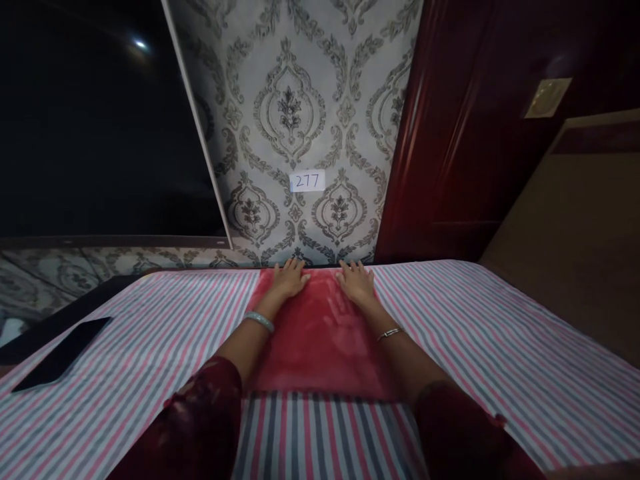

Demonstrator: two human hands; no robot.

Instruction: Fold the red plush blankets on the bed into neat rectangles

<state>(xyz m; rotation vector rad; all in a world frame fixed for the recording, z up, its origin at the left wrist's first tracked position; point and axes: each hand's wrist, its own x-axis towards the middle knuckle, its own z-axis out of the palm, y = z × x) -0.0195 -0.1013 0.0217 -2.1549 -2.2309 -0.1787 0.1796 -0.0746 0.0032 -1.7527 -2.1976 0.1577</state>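
A red, plush-looking cloth (320,353) lies flat and spread out in the middle of the striped cover. On its far left corner rests my left hand (290,279), palm down with the fingers apart. My right hand (357,281) lies the same way on the far right corner, fingers spread toward the wall. Neither hand grips anything. Both forearms run along the cloth's two sides, hiding parts of its edges. A bracelet circles each wrist.
Beneath the cloth is a pink, grey and white striped cover (170,333). A dark phone or tablet (63,353) lies at its left. Behind stand a patterned wall with a paper label (307,181), a large black screen (100,133) and a dark red door panel (450,133).
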